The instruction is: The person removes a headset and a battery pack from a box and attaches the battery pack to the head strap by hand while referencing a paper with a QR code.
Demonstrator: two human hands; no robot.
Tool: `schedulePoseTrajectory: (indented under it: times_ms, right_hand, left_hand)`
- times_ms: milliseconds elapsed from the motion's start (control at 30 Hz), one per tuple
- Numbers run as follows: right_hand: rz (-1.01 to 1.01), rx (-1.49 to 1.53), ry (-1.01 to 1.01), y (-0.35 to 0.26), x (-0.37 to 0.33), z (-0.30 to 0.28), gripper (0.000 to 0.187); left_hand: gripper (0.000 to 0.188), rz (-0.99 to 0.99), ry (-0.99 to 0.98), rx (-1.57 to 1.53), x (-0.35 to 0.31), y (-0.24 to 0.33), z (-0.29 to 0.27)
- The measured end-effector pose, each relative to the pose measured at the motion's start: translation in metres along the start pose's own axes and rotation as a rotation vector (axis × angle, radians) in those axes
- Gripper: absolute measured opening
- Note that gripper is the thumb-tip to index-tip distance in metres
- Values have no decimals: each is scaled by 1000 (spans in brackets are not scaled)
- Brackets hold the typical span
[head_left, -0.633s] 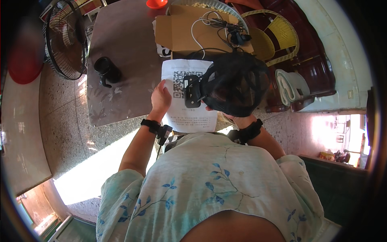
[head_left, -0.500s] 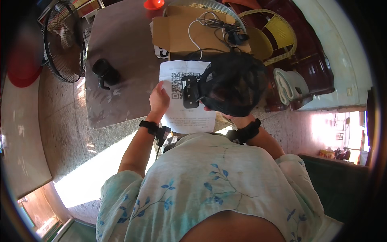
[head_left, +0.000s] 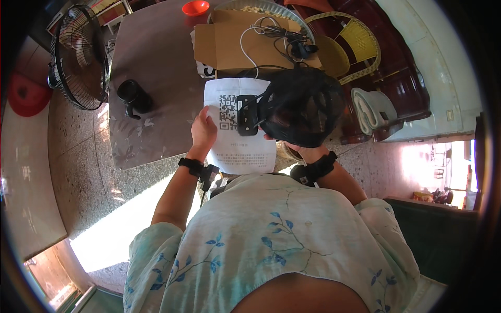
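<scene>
white sheet (head_left: pixel 241 150), right of left hand (head_left: pixel 204 130) gripping its edge, right hand (head_left: pixel 310 153) mostly hidden, grip unclear

L hand (head_left: pixel 204 129) curled, R hand (head_left: pixel 313 153) mostly hidden, arms (head_left: pixel 175 195) fwd.

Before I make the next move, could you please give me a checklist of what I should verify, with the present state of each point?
1. Left hand on the printed sheet: ok, it holds the left edge.
2. Right hand has a firm grip: cannot tell, the black mesh item hides most of it.
3. Square code fully uncovered: not ok, a black device blocks part of its right side.
4. Black mug apart from both hands: ok, it is on the table, to the left.
5. Cables apart from the left hand: ok, they lie over the cardboard box.
</scene>
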State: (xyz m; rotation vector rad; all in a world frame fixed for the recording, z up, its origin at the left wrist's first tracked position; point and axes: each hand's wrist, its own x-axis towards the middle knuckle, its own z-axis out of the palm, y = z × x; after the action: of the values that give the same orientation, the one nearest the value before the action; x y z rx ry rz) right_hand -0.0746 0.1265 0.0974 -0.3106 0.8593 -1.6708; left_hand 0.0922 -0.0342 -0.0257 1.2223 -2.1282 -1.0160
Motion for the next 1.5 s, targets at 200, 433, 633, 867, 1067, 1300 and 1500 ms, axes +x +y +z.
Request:
schedulePoseTrajectory:
  times_ms: [200,433,633,867,1067,1300,1500]
  right_hand:
    - [4,3,26,-1,-3,8,32]
    - [26,-31,38,-3,-4,9,31]
    - [57,-20,20,-2,-1,1,31]
    - [-63,-253,29,2,-5,3,28]
    - [57,5,50,-8,-8,15,27]
    - [1,-61,44,-6,-9,11,28]
    - [-114,-278,49,9,-5,-2,30]
  left_hand:
    - [33,28,13,9,2,-1,0]
    - [33,13,27,-4,1,-3,3]
    - [34,51,42,9,0,-6,5]
    - [33,35,26,-7,2,-6,7]
    - [33,5,3,-67,-2,-13,9]
    - [33,38,54,-37,-4,-8,9]
    - [34,-10,37,-49,-5,-5,5]
